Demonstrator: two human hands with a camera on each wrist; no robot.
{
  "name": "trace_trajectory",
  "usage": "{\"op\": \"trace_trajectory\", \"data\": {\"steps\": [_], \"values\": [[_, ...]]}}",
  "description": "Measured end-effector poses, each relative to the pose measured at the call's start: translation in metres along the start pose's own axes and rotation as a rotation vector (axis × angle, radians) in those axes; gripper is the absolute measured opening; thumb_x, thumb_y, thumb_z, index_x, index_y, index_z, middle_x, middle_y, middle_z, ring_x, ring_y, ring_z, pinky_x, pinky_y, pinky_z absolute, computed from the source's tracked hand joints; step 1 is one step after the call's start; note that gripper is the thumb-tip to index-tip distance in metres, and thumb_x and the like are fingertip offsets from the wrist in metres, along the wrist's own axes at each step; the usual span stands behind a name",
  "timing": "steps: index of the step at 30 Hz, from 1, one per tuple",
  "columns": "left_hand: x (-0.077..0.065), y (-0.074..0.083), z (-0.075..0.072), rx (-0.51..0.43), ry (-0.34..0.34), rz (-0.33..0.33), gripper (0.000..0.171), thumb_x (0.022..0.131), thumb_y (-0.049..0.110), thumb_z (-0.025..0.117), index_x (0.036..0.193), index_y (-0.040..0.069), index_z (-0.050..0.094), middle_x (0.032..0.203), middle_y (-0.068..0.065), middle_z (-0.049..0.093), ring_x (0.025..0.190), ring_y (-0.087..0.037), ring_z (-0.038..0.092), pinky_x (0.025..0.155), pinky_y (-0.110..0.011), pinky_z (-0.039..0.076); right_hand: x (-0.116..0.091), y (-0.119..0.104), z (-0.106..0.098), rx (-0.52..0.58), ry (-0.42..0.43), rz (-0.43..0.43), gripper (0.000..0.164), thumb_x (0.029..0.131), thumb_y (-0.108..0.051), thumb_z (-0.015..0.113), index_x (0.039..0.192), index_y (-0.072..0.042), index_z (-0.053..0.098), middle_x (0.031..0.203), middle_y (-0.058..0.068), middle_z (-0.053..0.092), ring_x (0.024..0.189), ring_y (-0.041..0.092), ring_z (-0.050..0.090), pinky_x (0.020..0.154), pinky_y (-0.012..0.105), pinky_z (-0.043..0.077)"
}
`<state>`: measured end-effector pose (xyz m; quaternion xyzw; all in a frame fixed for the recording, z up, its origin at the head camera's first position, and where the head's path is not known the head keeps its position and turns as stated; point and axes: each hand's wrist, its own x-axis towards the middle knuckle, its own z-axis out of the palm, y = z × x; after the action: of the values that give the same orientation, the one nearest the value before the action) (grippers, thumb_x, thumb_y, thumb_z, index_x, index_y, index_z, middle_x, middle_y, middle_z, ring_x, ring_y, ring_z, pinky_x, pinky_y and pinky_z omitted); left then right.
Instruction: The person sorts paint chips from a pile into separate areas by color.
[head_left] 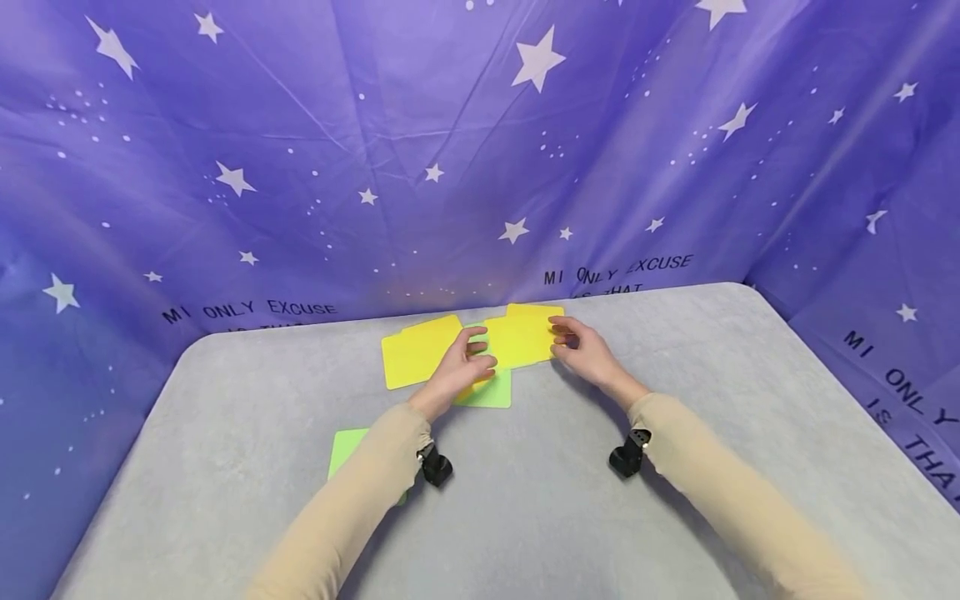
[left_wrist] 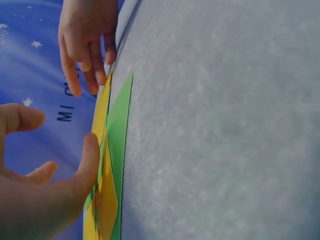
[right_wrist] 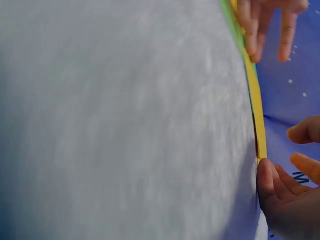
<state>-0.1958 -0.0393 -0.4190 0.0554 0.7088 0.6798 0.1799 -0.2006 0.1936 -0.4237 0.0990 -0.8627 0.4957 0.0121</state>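
Thin yellow and green cards lie overlapping near the far edge of the table. My left hand [head_left: 456, 368] hovers over the middle of them, thumb and fingers spread, between the left yellow card [head_left: 420, 354] and the right yellow card [head_left: 519, 340]. A green card [head_left: 491, 392] shows partly beneath the yellow ones. At the right end of the row is my right hand [head_left: 588, 354], with its fingertips right at the yellow card's edge. In the right wrist view, the right thumb [right_wrist: 266, 175] meets the end of the yellow strip [right_wrist: 257, 115], while the other fingers stand apart from it.
Another green card [head_left: 345, 448] lies nearer me on the left, partly hidden under my left forearm. The grey table [head_left: 540, 508] ends at a purple star-printed curtain [head_left: 420, 108] behind and at the sides. Black wrist cameras [head_left: 628, 457] hang below both sleeves.
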Motion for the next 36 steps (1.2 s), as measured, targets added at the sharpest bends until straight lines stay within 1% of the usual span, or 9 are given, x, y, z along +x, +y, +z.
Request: {"op": "trace_trajectory", "data": {"steps": [7,12,15,17,21,24,29,32,36], "values": [[0.003,0.002,0.003,-0.090,-0.027,-0.022,0.065,0.091,0.000,0.056,0.149,0.005,0.027,0.146,-0.025,0.031,0.124,-0.037,0.048,0.097,-0.037,0.047,0.000,-0.001,0.001,0.145,0.015,0.094,0.052,0.091,0.005,0.054,0.140,0.011,0.039,0.133,0.032,0.048,0.118,0.041,0.050,0.096,0.038,0.046],[0.004,0.004,0.003,-0.230,-0.030,-0.038,0.065,0.091,-0.006,0.053,0.149,0.004,0.026,0.147,-0.026,0.025,0.127,-0.039,0.043,0.100,-0.040,0.045,0.000,-0.007,0.002,0.298,-0.021,0.170,0.058,0.092,0.002,0.052,0.146,0.006,0.032,0.139,0.032,0.041,0.125,0.040,0.045,0.087,0.027,0.050],[0.003,0.003,0.000,-0.306,-0.022,-0.040,0.065,0.090,-0.008,0.052,0.149,0.004,0.027,0.144,-0.027,0.026,0.122,-0.037,0.043,0.101,-0.042,0.043,-0.001,-0.008,0.003,0.365,-0.023,0.201,0.059,0.092,0.003,0.052,0.147,0.005,0.031,0.141,0.031,0.040,0.126,0.040,0.044,0.086,0.024,0.049],[0.002,0.002,-0.001,-0.326,-0.009,-0.043,0.063,0.090,-0.008,0.052,0.148,0.004,0.029,0.141,-0.026,0.030,0.117,-0.034,0.045,0.101,-0.043,0.043,-0.003,-0.007,0.003,0.394,-0.012,0.206,0.059,0.091,0.004,0.052,0.147,0.005,0.031,0.140,0.031,0.040,0.126,0.039,0.044,0.087,0.023,0.049],[0.000,-0.001,-0.003,-0.315,0.012,-0.052,0.057,0.091,-0.006,0.052,0.144,0.004,0.034,0.134,-0.025,0.038,0.111,-0.029,0.047,0.100,-0.043,0.044,-0.007,-0.007,0.004,0.422,0.020,0.210,0.059,0.090,0.005,0.051,0.146,0.005,0.033,0.138,0.030,0.042,0.121,0.035,0.045,0.085,0.022,0.050],[-0.004,-0.004,-0.003,-0.284,0.006,-0.040,0.053,0.093,-0.004,0.052,0.143,0.003,0.036,0.134,-0.026,0.040,0.118,-0.033,0.047,0.100,-0.043,0.044,-0.011,-0.008,0.005,0.409,0.044,0.223,0.059,0.088,0.005,0.052,0.145,0.004,0.037,0.135,0.028,0.044,0.115,0.029,0.046,0.081,0.019,0.049],[-0.010,-0.006,-0.001,-0.251,-0.019,0.014,0.053,0.093,-0.002,0.052,0.143,0.002,0.035,0.135,-0.027,0.042,0.124,-0.038,0.044,0.103,-0.042,0.041,-0.016,-0.008,0.005,0.388,0.081,0.242,0.056,0.087,0.005,0.053,0.142,0.003,0.042,0.133,0.026,0.046,0.107,0.022,0.045,0.075,0.016,0.047],[-0.012,-0.006,0.000,-0.251,-0.013,0.029,0.054,0.092,-0.003,0.053,0.143,0.004,0.037,0.133,-0.026,0.044,0.120,-0.037,0.048,0.102,-0.042,0.042,-0.019,-0.009,0.006,0.375,0.103,0.249,0.055,0.087,0.004,0.053,0.141,0.003,0.044,0.131,0.024,0.047,0.102,0.019,0.046,0.072,0.016,0.046],[-0.012,-0.009,0.001,-0.205,0.016,0.040,0.055,0.089,-0.003,0.057,0.140,0.004,0.041,0.128,-0.023,0.050,0.110,-0.030,0.054,0.096,-0.039,0.047,-0.023,-0.010,0.006,0.365,0.115,0.253,0.053,0.087,0.004,0.054,0.139,0.003,0.047,0.129,0.021,0.047,0.095,0.016,0.046,0.067,0.017,0.044]]}}
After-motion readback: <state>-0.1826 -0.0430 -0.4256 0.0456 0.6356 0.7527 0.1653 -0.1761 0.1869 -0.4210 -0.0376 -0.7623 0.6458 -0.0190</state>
